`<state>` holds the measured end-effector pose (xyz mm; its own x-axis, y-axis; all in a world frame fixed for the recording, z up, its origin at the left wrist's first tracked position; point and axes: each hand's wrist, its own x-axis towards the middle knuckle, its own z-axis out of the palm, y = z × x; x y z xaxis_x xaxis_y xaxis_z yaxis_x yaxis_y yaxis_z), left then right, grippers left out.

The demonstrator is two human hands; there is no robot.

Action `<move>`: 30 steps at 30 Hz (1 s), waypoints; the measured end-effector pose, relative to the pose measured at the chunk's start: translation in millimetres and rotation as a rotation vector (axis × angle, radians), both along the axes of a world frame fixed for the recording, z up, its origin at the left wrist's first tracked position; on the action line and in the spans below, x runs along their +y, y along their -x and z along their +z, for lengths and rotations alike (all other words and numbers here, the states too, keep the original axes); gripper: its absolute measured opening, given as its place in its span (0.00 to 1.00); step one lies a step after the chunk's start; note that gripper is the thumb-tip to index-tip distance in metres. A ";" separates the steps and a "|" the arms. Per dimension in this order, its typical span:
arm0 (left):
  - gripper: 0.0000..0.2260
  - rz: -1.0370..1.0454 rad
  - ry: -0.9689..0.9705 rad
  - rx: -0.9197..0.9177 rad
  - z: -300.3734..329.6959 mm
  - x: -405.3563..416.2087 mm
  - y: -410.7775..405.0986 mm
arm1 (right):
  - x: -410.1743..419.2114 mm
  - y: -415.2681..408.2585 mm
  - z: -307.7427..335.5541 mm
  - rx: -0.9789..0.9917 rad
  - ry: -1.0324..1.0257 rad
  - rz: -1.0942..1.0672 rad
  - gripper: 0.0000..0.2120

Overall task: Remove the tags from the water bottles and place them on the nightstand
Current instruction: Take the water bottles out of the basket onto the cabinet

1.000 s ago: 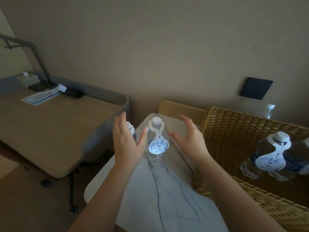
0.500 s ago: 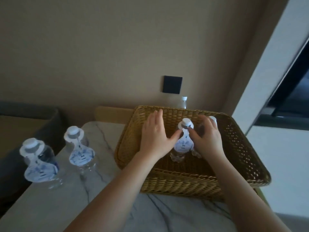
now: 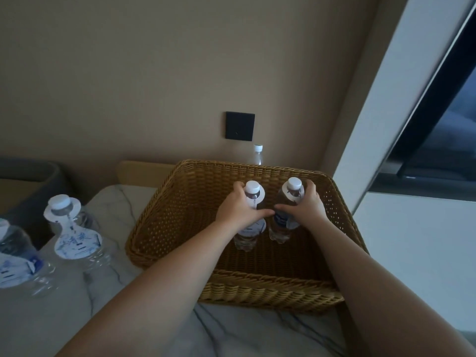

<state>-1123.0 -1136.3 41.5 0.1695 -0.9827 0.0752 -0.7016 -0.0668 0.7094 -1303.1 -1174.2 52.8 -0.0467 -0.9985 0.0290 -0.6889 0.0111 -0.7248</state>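
Two clear water bottles with white caps and hanging paper tags stand inside a wicker basket. My left hand grips the left bottle around its shoulder. My right hand grips the right bottle the same way. Both tags still hang on the necks, partly hidden by my fingers. On the marble nightstand top, to the left, stand two more tagged bottles: one near the basket and another at the frame's left edge.
Behind the basket, against the beige wall, stands a bottle without a tag under a black wall plate. A grey-edged desk lies at the far left. A window frame runs along the right.
My view swung right from the bottles on the nightstand to the basket. Both hands went from hovering open to closing on the two bottles in the basket.
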 end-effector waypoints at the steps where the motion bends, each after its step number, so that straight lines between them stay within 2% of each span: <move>1: 0.41 0.009 0.012 0.009 -1.5 -1.6 -0.8 | -0.7 -0.1 -1.8 -0.008 -0.010 0.005 0.53; 6: 0.33 0.027 0.066 0.019 -6.3 -3.8 -4.0 | -0.2 -1.9 -7.8 0.018 0.030 0.017 0.37; 13: 0.30 0.061 0.104 -0.032 4.6 6.7 -13.1 | 14.7 -9.8 1.4 0.021 0.122 0.052 0.33; 22: 0.27 0.201 0.327 0.196 93.0 80.4 -72.2 | 75.7 -54.9 79.9 -0.182 0.432 0.210 0.25; 27: 0.26 0.264 0.385 0.306 150.4 145.0 -121.1 | 116.9 -114.1 123.4 -0.341 0.495 0.318 0.22; 30: 0.24 0.336 0.433 0.291 171.4 183.2 -153.0 | 141.3 -152.3 139.8 -0.418 0.496 0.378 0.22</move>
